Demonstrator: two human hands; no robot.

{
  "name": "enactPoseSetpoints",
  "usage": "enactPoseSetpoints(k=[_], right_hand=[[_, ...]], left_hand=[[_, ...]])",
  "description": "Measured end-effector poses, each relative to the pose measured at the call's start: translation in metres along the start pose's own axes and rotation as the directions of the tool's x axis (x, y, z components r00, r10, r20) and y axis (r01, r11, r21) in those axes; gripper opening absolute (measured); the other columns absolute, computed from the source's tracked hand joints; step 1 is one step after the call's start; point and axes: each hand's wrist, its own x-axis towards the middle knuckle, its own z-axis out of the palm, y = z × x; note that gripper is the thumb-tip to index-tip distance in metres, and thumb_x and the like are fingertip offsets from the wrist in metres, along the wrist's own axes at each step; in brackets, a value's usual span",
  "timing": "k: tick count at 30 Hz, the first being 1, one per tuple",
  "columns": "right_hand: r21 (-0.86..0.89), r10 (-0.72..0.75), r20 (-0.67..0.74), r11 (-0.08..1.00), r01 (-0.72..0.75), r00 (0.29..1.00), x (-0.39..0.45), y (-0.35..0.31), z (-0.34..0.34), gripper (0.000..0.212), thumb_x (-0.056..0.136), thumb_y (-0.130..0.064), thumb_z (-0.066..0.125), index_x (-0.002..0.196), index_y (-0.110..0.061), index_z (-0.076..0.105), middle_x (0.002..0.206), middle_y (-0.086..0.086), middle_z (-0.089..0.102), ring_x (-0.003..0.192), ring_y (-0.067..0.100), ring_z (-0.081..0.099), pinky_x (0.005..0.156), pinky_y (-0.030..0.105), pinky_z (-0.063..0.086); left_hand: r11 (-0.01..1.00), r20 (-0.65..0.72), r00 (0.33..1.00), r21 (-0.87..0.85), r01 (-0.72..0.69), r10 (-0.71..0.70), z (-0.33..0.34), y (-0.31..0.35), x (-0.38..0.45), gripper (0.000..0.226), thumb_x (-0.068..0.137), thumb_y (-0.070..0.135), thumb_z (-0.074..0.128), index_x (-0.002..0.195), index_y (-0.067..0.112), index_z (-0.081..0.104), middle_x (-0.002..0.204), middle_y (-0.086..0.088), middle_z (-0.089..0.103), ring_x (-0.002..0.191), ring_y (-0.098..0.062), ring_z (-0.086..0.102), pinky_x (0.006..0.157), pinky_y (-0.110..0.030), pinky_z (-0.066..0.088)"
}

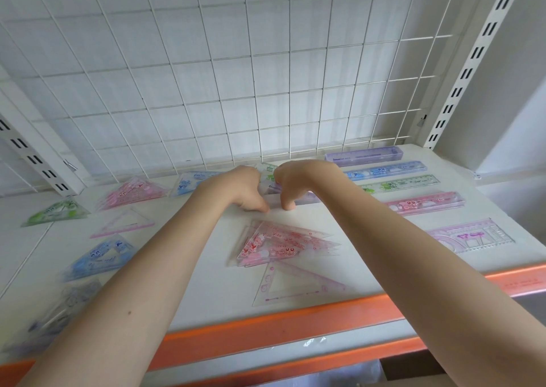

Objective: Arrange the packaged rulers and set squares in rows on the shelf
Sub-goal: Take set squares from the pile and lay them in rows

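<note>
Both hands meet at mid-shelf over a pale purple ruler pack (298, 198) that lies flat, its long axis running left to right, mostly hidden under the right hand (291, 184); the left hand (245, 191) and the right hand curl down onto its near edge, apparently pinching it; the grip is partly hidden; the ruler row (399, 186) lies just right, so the right hand is nearer.

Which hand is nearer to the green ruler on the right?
Right. The right hand lies just left of the green ruler; the left hand sits farther left, beyond the right one.
</note>
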Motion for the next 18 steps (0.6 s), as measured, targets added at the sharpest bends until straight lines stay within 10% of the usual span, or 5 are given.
enactPoseSetpoints(k=[18], right_hand=[[0.015,0.006,-0.005,1.0,-0.006,1.0,-0.0012,-0.0025,0.0005,0.028,0.073,-0.014,0.066,0.069,-0.014,0.038,0.075,0.001,0.042,0.06,0.017,0.044,0.057,0.024,0.033]], left_hand=[[0.999,-0.018,0.999,-0.002,-0.045,0.045,0.0001,-0.003,0.0005,0.027,0.072,0.03,0.065,0.062,0.012,0.048,0.06,-0.001,0.046,0.056,-0.019,0.046,0.054,-0.026,0.033]])
